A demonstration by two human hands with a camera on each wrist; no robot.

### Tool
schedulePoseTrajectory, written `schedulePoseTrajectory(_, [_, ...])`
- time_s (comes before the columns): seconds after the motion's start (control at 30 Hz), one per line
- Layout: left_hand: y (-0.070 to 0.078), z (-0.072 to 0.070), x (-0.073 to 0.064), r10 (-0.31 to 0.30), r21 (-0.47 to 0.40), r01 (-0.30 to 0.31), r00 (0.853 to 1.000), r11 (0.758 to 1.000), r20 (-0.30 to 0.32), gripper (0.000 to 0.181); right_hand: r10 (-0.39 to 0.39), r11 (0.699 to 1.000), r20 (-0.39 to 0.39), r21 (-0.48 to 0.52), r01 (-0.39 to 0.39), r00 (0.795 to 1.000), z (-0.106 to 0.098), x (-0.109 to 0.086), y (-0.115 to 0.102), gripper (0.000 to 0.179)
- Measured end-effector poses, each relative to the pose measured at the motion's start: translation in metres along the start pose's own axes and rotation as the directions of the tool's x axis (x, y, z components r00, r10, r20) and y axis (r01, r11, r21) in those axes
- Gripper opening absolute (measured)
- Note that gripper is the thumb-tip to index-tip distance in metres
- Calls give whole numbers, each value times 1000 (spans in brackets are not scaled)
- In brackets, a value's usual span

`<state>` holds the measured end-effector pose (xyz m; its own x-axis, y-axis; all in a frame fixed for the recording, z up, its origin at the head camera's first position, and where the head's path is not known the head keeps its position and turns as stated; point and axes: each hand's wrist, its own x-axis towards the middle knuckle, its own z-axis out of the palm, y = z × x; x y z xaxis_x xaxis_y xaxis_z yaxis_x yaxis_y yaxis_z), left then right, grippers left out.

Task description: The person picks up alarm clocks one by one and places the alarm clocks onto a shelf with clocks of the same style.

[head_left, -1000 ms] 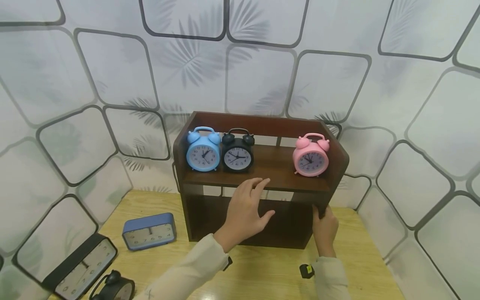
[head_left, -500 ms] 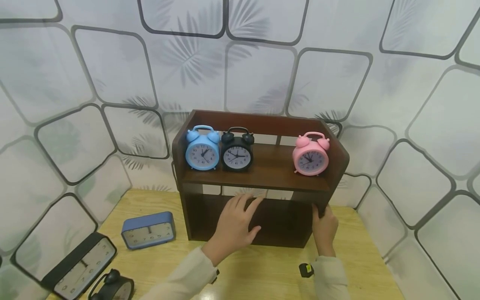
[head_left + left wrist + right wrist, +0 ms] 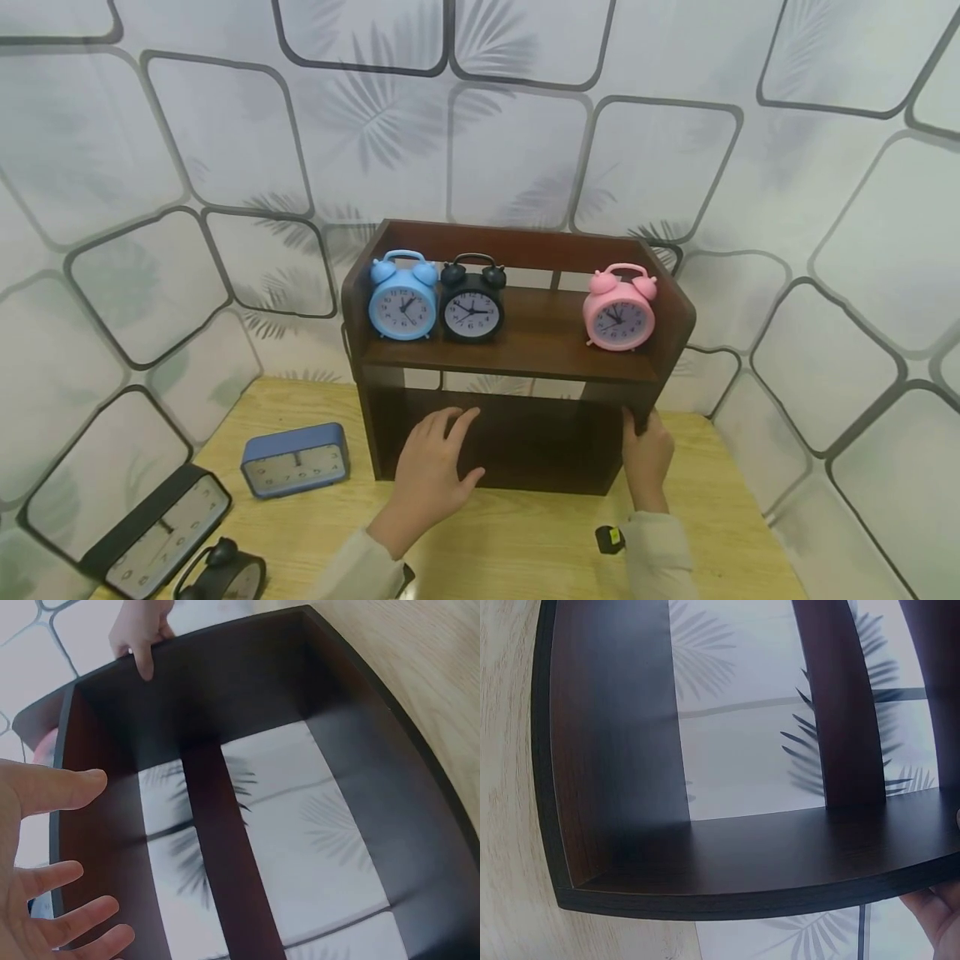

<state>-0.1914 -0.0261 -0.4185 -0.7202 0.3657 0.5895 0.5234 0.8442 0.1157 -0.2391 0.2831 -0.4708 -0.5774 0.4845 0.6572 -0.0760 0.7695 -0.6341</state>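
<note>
Right grip (image 3: 647,458) on woodgrain shelf (image 3: 546,327), round clocks (image 3: 472,313)

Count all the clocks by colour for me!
Blue: 2, blue bell clock and blue box clock
Black: 3, upper black bell clock, black box clock, lower black bell clock
Pink: 1, pink bell clock
Total: 6 clocks

I see a table (image 3: 525,554) bearing a brown shelf (image 3: 540,446), a blue clock (image 3: 295,461), a long black clock (image 3: 167,533) and a half-cropped, perhaps tipped alarm clock (image 3: 225,577). The shelf's upper board (image 3: 543,337) holds a light-blue clock (image 3: 402,302), a dark clock (image 3: 472,304) and a pink clock (image 3: 619,310).
</note>
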Motion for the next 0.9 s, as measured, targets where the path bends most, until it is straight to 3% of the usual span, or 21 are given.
schedulePoseTrajectory(0.3, [-20,-2,-25,-123,-11,123,992,992,-41,83,8,1000,-2,-7,-8,1000,2,-1,0,24])
schedulePoseTrajectory(0.53, [-44,-5,-49,-244,-18,243,967,970,-70,83,10,1000,-12,-10,-10,1000,1,-1,-2,24])
schedulePoseTrajectory(0.9, [-75,-19,-85,-345,10,348,934,938,-96,81,10,1000,-15,0,-10,1000,1,-2,0,24])
